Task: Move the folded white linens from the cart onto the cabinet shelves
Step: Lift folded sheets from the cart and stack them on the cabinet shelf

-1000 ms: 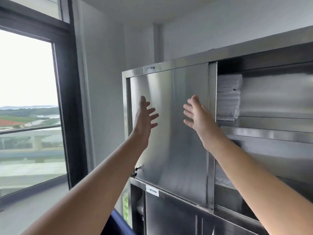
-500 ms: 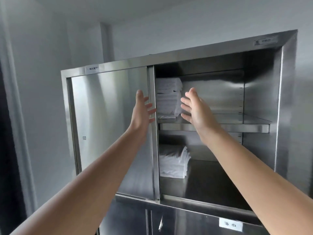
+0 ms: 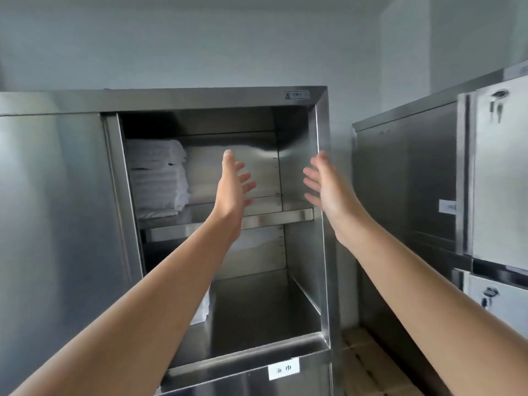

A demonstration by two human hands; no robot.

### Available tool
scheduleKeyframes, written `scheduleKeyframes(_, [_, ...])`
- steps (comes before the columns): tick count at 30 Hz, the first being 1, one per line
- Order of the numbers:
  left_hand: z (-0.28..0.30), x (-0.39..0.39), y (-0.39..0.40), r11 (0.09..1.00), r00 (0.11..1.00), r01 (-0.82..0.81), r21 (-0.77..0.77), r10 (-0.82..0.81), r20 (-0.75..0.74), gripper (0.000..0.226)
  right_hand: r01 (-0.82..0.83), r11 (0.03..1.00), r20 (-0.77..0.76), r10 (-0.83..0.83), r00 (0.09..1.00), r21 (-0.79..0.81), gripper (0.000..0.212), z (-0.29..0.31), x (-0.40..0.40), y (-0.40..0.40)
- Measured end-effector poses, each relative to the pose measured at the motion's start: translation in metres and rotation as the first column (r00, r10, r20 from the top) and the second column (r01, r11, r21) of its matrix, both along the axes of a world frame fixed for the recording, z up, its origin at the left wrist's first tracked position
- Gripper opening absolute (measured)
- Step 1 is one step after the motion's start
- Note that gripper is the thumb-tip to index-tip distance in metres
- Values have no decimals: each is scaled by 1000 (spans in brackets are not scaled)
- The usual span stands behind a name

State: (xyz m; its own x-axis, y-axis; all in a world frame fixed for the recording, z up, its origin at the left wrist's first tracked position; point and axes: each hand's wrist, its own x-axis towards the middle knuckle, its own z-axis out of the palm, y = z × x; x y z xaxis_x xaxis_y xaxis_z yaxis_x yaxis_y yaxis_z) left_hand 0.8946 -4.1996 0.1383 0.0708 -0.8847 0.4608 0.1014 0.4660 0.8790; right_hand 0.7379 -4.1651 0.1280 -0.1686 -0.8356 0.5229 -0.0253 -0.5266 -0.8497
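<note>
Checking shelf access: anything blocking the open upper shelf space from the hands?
Nothing visible. The left hand and right hand are raised, open and empty before the upper shelf. The sliding door sits left, and the linen stack fills only the shelf's left end.

Light is soft, cool and even. Dull glare smears across the brushed stainless-steel cabinet walls; its upper recess lies in shadow. My left hand shows motion blur at the fingers. Straight edges bow toward the frame borders.

2 bare forearms, no sleeves; left hand and right hand ungloved.
</note>
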Motion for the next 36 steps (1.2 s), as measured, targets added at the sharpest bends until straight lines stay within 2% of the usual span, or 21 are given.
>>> scheduleKeyframes(6, [-12,-56,-23,977,978,208,49,-208,-3,62,224,973,23,-225,974,51,61,-12,-54,16])
scheduleKeyframes(11, [-33,-121,-21,919,925,380,107,-378,-33,57,391,917,73,-396,915,81,54,-25,-106,49])
scheduleKeyframes(14, [-35,-162,-14,888,895,446,111,-443,-56,51,493,865,45,-498,866,96,51,-26,-138,77])
scheduleKeyframes(18, [-33,-223,9,827,833,553,97,-549,-72,56,615,784,33,-619,784,83,56,-21,-182,122])
scheduleKeyframes(23, [-26,-308,59,722,727,687,83,-684,-60,60,717,696,63,-718,693,43,34,-6,-240,181])
scheduleKeyframes(29, [-24,-393,115,619,619,785,22,-786,2,57,790,613,75,-789,610,24,28,13,-306,236])
scheduleKeyframes(32, [-29,-429,138,588,588,808,24,-809,10,57,827,561,26,-828,560,43,35,5,-332,258])
scheduleKeyframes(36, [-38,-477,163,542,541,840,11,-840,36,60,880,470,-25,-881,473,67,58,-14,-372,289])
